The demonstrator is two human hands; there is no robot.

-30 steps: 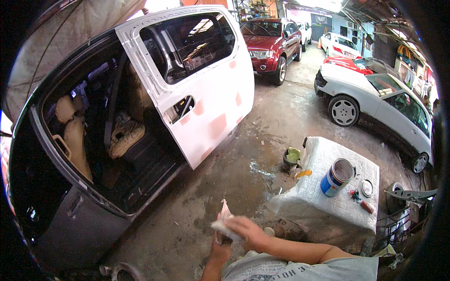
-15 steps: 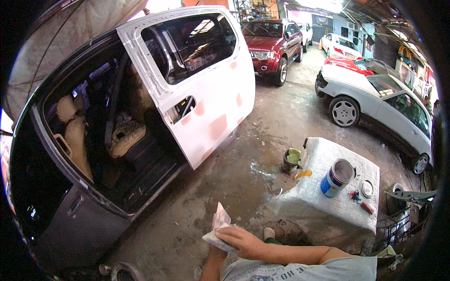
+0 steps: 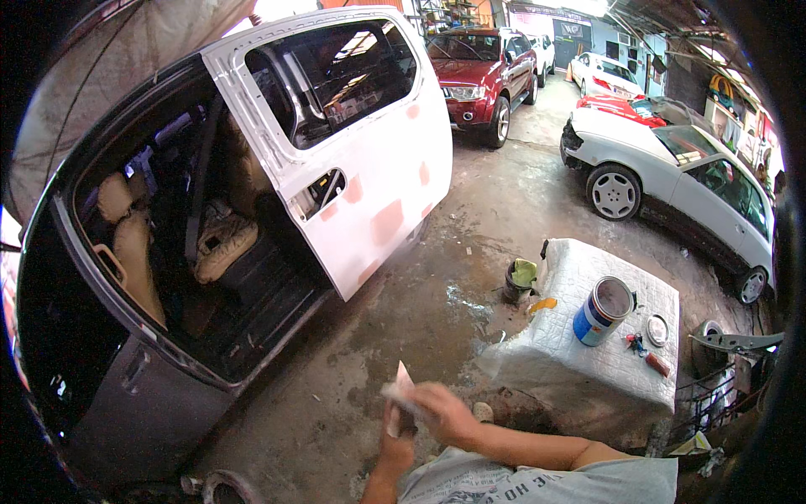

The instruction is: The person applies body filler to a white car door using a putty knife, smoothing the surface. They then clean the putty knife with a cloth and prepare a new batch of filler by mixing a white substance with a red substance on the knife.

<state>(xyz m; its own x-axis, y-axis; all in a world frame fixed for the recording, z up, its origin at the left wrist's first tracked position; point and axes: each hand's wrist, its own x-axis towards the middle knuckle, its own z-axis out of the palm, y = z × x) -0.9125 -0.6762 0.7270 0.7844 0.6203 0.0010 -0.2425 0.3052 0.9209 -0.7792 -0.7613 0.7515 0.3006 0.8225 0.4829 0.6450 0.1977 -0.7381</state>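
Both of my hands are close together in front of me at the lower middle. Closed on a flat, pointed pinkish-white piece (image 3: 404, 376), my left hand (image 3: 396, 447) holds it with the tip upward. My right hand (image 3: 447, 413), slightly blurred, is closed on a thin greyish-white piece (image 3: 398, 396) that lies across the pinkish one. Whether this thin piece is cloth, paper or a spreader I cannot make out. The right fingers and the thin piece partly hide the left fingers.
A white van door (image 3: 382, 193) with pink patches stands at the left. On a white-covered table (image 3: 546, 340) at the right are an open blue can (image 3: 593, 326), a round lid (image 3: 657, 330) and a reddish-brown tube (image 3: 657, 364). Beside it is a dark bucket (image 3: 515, 288). Cars stand farther back.
My right hand has shifted slightly right and up, turning the thin piece across the pinkish one. My left hand has moved a little right. The view has shifted slightly.
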